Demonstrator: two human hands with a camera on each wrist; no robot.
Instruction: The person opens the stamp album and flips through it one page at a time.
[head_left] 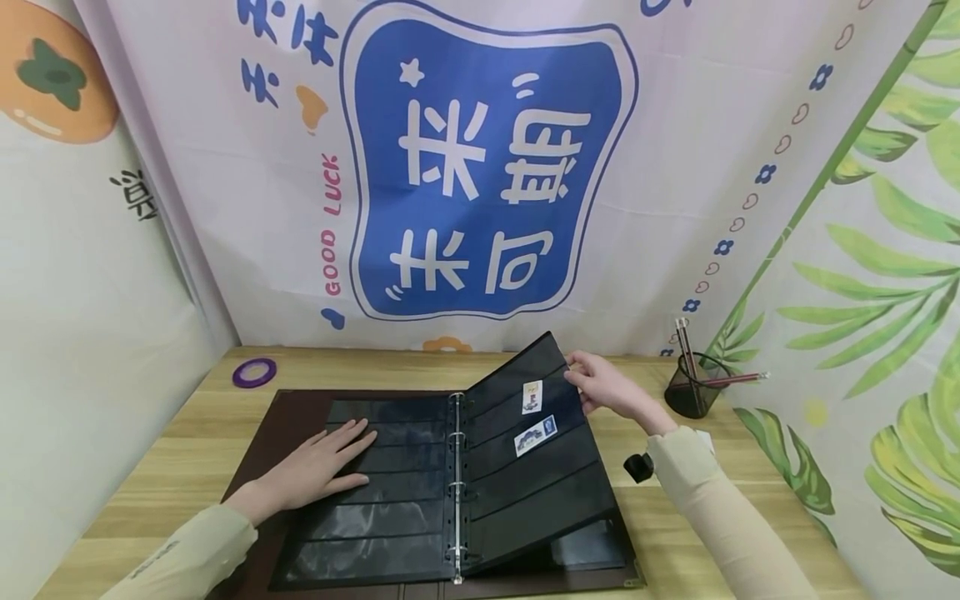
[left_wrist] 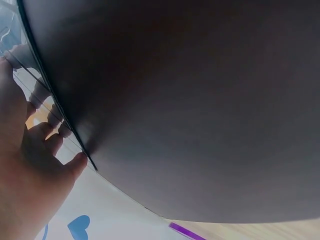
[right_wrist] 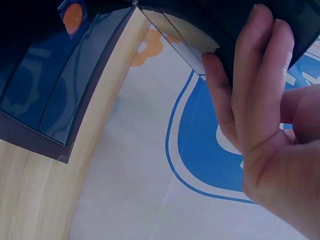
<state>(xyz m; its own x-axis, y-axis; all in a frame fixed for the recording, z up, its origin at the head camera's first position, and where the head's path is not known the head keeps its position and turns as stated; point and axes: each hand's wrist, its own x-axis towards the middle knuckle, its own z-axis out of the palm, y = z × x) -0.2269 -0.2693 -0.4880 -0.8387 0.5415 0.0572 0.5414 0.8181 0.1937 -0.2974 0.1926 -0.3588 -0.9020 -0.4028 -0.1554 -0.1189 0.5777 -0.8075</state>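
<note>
My right fingers (head_left: pixel 583 379) pinch the stamp page (head_left: pixel 532 483), holding it up; outspread left fingers (head_left: pixel 347 435) likely steady the facing page (head_left: pixel 397 518).

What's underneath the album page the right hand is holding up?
Under the raised page, another black page and the brown cover show in part; the right wrist view adds a stamp with an orange circle. The rest is covered.

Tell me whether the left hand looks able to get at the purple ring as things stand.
Probably yes: the left hand rests on the flat album page, and nothing visible stands between it and the purple ring.
</note>
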